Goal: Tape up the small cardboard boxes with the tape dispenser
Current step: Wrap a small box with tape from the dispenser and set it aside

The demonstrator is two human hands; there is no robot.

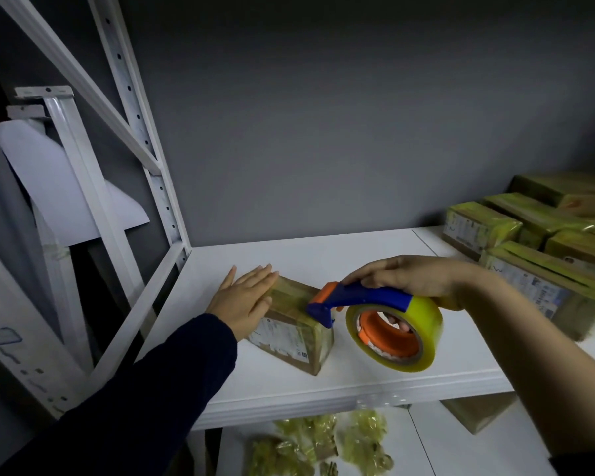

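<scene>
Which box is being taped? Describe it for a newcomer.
On the white shelf board, skip the pile of taped cardboard boxes at right. The small brown cardboard box sits alone left of it, under the flat left hand, the blue tape dispenser at its top edge.

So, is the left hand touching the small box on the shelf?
Touching. The head view shows the left hand lying flat, fingers straight, on top of the small box.

Setting: storeroom or parcel-packing area. Evidence: white metal racking with a perforated upright (pixel 131 91) and a diagonal brace (pixel 76 80); white shelf (pixel 323 255) set against a grey wall (pixel 323 115); tape-wrapped, labelled cardboard parcels (pixel 478 231) stacked at right; wads of crumpled tape (pixel 361 441) on the lower shelf (pixel 426 441).
</scene>
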